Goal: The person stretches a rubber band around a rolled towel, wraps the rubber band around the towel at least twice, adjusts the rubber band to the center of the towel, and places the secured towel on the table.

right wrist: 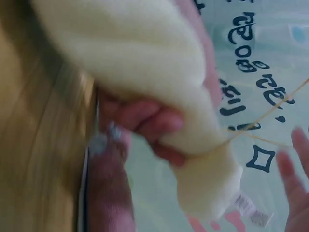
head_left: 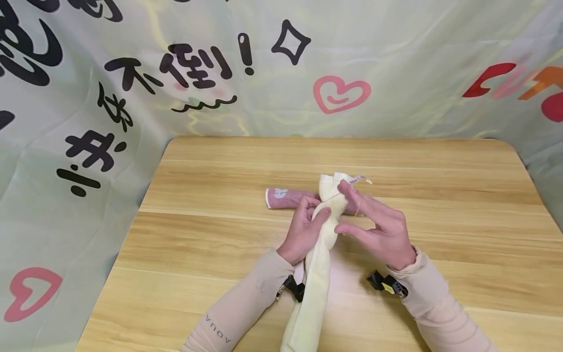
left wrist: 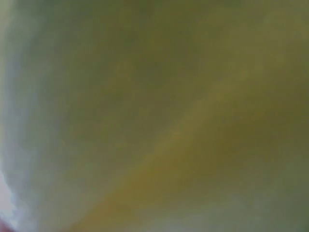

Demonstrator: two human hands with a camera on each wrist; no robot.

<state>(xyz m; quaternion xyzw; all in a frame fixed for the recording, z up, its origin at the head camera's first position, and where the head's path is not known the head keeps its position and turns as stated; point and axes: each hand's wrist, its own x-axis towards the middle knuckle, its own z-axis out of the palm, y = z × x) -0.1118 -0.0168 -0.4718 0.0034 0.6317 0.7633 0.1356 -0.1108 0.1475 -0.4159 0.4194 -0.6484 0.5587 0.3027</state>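
Note:
A long, rolled cream towel [head_left: 313, 288] runs from the front edge up to a bunched end with a white label. My left hand [head_left: 303, 230] grips it below that end, thumb on top. A thin rubber band [right wrist: 260, 118] encircles the towel's neck, and its strands cross and stretch toward my right hand [head_left: 382, 230]. That hand's fingers are straight and spread, thumb apart, beside the bunched end. Blurred yellowish cloth [left wrist: 145, 96], apparently the towel close up, fills the left wrist view.
Behind the cream towel lies a rolled pink towel [head_left: 288, 198] with a pale print, partly covered by the cream one and the hands. The wooden table [head_left: 211, 171] meets a printed cloth backdrop [head_left: 264, 112] at its back and left sides.

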